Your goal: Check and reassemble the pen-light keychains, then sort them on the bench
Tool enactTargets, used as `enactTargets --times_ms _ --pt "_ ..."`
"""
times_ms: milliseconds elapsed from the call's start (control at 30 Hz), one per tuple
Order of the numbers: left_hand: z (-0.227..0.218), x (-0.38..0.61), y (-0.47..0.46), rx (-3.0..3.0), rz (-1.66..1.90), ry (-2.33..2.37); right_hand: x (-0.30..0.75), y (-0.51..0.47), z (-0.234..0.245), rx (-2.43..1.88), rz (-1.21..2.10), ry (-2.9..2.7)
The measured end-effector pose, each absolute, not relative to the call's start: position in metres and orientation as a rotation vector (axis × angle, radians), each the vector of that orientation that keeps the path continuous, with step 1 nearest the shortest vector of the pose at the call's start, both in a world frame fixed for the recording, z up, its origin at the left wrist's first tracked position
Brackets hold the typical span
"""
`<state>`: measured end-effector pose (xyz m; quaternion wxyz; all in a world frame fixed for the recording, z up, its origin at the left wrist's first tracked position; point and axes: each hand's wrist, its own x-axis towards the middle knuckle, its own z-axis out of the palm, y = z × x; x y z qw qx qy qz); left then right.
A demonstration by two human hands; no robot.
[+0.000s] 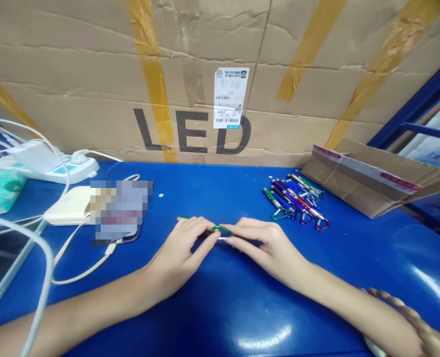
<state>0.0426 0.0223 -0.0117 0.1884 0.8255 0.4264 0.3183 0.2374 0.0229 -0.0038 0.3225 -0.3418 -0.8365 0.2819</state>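
Observation:
Both hands meet over the blue tabletop (pixel 264 297) around a slim penlight-like stick with a green carabiner (pixel 221 227). My left hand (pixel 186 245) is closed around the stick, whose green end pokes out past the knuckles; most of its body is hidden under the fingers. On the other side, my right hand (pixel 274 245) pinches the carabiner end between thumb and fingertips. A short silvery part (pixel 222 238) shows between the two hands. Beyond my right hand lies a pile of similar sticks (pixel 288 196) in green, blue, purple, red and black, with carabiners at their ends.
An open cardboard box (pixel 361 173) stands at the back right. To the left are a phone (pixel 123 213) with a blurred-out screen, a cream power bank (pixel 67 207), white cables and a power strip (pixel 82 170). A large carton (pixel 190 54) marked LED walls the back.

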Motion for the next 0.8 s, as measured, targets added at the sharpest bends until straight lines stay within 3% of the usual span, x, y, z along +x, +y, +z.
enactTargets --times_ms 467,800 --pt "-0.009 0.039 0.021 2.195 1.133 1.124 0.232 0.02 0.001 -0.962 0.769 -2.149" --pt "-0.006 0.039 0.022 2.013 1.139 1.116 0.229 0.023 -0.009 -0.827 0.567 -2.286"
